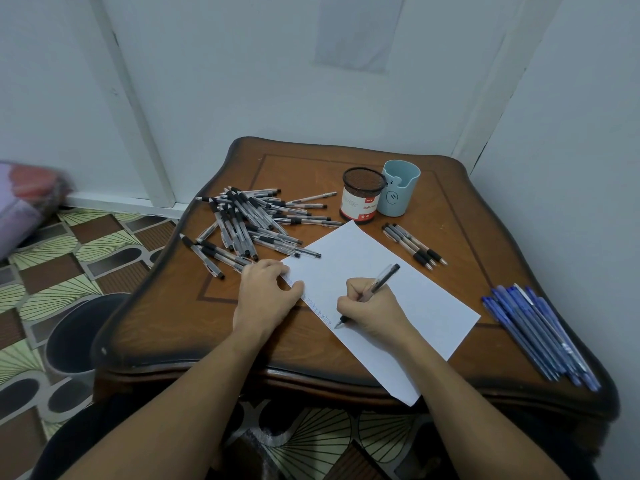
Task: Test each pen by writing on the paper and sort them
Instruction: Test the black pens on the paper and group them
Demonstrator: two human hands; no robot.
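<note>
Fingers [354,288] around pen [385,277] (tip on paper [426,306])

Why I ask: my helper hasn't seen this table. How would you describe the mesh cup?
On the wooden table, beyond the white paper, two cups stand side by side. The mesh cup is the left one: black wire, red-and-white label, unlike the blue cup.

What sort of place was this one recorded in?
Probably a room in a home: a small carved wooden table set in a wall corner, a patterned floor, and a dark bin beside the table.
</note>
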